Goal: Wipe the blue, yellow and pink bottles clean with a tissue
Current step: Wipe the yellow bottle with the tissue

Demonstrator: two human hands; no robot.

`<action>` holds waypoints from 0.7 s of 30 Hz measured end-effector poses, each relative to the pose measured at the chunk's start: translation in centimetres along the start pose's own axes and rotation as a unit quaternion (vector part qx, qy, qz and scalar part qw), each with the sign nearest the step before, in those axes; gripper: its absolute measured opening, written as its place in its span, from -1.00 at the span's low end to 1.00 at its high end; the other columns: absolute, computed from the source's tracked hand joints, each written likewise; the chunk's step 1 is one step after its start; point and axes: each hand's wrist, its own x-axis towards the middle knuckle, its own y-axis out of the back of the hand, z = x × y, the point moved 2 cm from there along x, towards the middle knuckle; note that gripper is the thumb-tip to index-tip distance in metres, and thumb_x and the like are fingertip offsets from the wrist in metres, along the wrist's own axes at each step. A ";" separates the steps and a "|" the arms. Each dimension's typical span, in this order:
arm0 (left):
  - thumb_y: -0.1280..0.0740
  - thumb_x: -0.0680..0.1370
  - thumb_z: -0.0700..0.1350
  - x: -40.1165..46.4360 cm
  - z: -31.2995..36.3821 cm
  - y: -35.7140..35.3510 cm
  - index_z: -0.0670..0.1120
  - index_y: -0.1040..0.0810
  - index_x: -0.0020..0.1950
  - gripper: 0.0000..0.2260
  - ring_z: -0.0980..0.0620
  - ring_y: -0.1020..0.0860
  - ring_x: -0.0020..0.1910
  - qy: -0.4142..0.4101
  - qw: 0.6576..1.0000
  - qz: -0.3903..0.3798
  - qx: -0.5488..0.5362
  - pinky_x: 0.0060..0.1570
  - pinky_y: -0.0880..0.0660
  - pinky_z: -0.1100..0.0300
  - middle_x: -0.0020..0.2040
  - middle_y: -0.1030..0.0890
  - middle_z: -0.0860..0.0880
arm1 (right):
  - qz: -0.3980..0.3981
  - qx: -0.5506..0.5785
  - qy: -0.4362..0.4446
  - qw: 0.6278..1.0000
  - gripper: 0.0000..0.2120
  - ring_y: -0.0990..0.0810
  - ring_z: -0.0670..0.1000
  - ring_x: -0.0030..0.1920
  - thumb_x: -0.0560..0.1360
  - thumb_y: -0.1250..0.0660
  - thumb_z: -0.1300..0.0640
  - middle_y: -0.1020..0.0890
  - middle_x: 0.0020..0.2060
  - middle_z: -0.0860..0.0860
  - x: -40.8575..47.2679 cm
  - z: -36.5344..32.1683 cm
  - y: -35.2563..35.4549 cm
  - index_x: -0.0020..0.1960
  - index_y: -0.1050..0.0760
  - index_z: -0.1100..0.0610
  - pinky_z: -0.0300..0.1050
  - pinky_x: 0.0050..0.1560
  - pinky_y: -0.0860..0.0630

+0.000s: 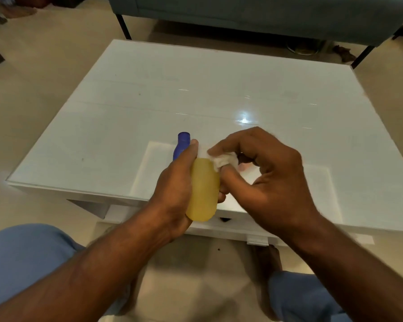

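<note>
My left hand point(172, 189) grips a yellow bottle point(204, 189) above the near edge of the white table point(219, 89). My right hand point(265, 177) pinches a crumpled white tissue point(221, 159) against the top of the yellow bottle. A blue bottle point(182, 145) stands on the table just behind my left hand, its lower part hidden. A bit of the pink bottle point(242, 167) shows through the gap under my right fingers; most of it is hidden.
A teal sofa point(254, 12) with black legs stands beyond the table's far edge. My knees in blue trousers point(28, 259) are at the bottom left and right. Beige floor surrounds the table.
</note>
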 end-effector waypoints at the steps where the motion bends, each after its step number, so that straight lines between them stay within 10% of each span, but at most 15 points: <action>1: -0.19 0.63 0.18 -0.1 0.0 0.1 -0.06 -0.52 0.38 -0.55 -0.12 -0.67 -0.11 -0.001 1.000 0.005 -0.003 -0.12 -0.60 -0.04 0.00 -0.72 -0.19 | -0.012 -0.007 0.019 1.000 -0.78 -0.65 -0.07 -0.02 0.46 -0.44 0.34 -0.69 -0.04 -0.06 -0.1 -0.1 -0.1 0.05 -0.71 0.12 -0.16 0.02 -0.54; 5: -0.21 0.64 0.15 -0.1 0.0 0.1 -0.04 -0.43 0.48 -0.53 -0.02 -0.69 -0.26 -0.009 0.999 0.014 -0.036 -0.35 -0.61 0.11 -0.16 -0.71 -0.12 | -0.041 -0.029 0.058 0.997 -0.78 -0.65 0.00 0.04 0.45 -0.46 0.33 -0.70 -0.02 -0.02 -0.1 -0.4 -0.2 0.04 -0.72 0.12 -0.08 0.07 -0.55; 13: -0.18 0.61 0.28 -0.1 0.2 -0.2 -0.01 -0.76 -0.16 -0.50 -0.06 -0.69 -0.29 -0.022 1.000 0.012 0.000 -0.34 -0.63 0.08 -0.19 -0.72 -0.14 | -0.018 -0.043 0.025 0.999 -0.82 -0.62 -0.09 -0.05 0.45 -0.45 0.30 -0.66 -0.07 -0.06 -0.1 0.4 0.2 0.02 -0.69 0.12 -0.24 -0.03 -0.49; 21: -0.24 0.57 0.29 0.2 0.0 0.0 -0.05 -0.52 0.38 -0.46 -0.10 -0.71 -0.07 -0.014 1.000 -0.016 0.012 -0.21 -0.61 0.07 0.07 -0.71 -0.17 | -0.026 -0.011 0.035 0.999 -0.80 -0.61 -0.08 -0.08 0.49 -0.47 0.36 -0.67 -0.08 0.00 -0.1 0.2 -0.2 0.07 -0.68 0.16 -0.30 -0.05 -0.53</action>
